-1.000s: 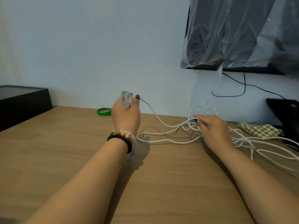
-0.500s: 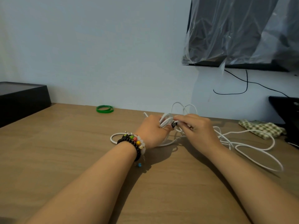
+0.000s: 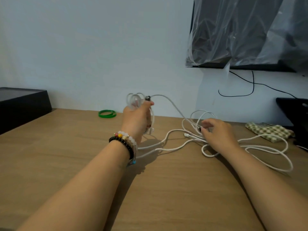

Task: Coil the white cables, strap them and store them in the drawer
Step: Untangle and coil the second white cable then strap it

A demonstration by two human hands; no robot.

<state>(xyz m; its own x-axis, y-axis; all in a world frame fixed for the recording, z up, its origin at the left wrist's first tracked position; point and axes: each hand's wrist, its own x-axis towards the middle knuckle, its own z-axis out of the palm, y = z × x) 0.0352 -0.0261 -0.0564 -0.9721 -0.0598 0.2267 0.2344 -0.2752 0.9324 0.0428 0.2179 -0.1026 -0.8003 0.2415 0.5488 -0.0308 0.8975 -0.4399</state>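
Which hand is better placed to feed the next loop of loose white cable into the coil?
Probably the right hand: it rests on the loose white cable lying on the table. The left hand is raised, already gripping the coil.

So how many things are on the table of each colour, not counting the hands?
White: 1, the tangle of white cables (separate cables cannot be counted)
Green: 1, the green band
Green-and-cream checked: 1, the checked cloth
Black: 2, the black box at the left and a black object at the right edge
Total: 5
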